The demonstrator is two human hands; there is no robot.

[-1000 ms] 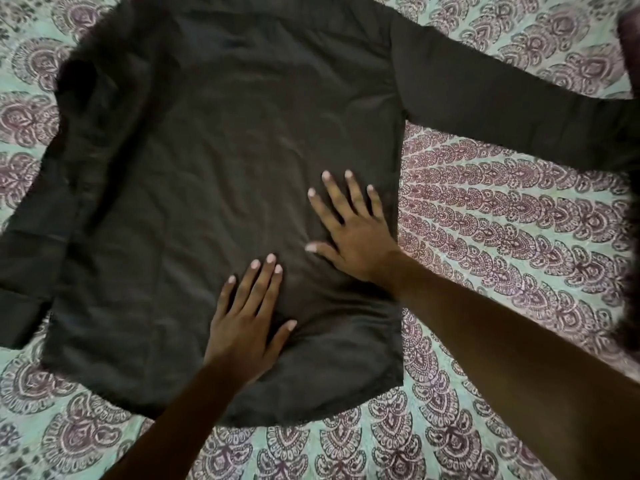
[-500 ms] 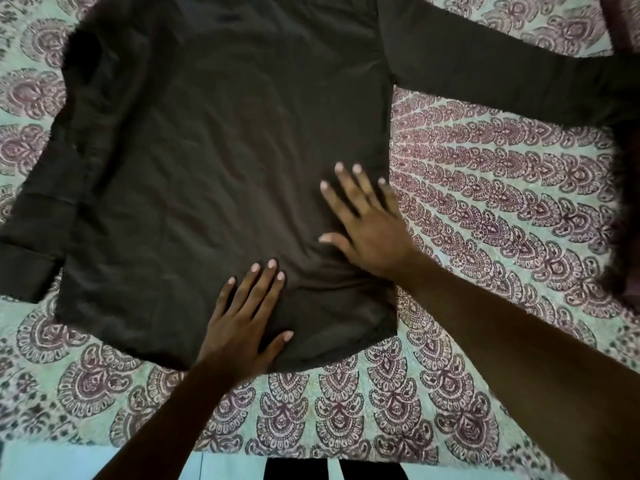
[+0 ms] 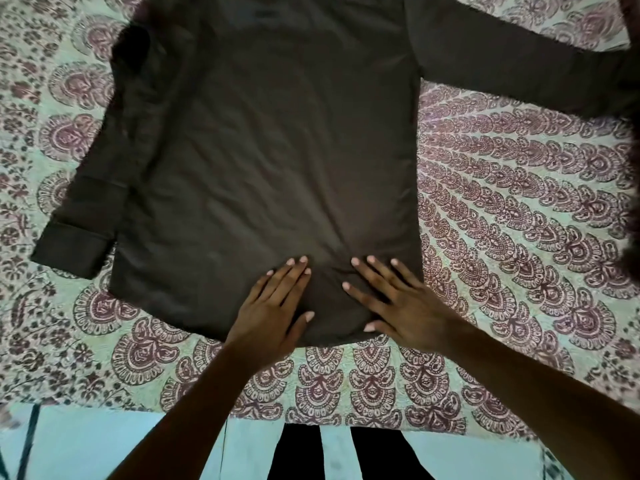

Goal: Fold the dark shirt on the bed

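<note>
Dark shirt spread flat on the bed, both palms pressing its lower hem.

The pale green bedsheet with maroon paisley print (image 3: 519, 209) carries the dark long-sleeved cotton shirt (image 3: 270, 140), back up, sleeves splayed. The right hand (image 3: 401, 303) and left hand (image 3: 273, 310) lie flat, fingers straight, gripping nothing. Risk: pressing toward the bed's edge could drag the hem, bunching the small creases between the fingertips into the fold.

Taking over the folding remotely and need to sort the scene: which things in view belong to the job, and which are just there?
Part of the job:
- dark shirt, spread flat
- left hand, flat on its hem
- right hand, flat on its hem

Just there:
- patterned bedspread under the shirt
- pale floor beyond the bed edge
</note>
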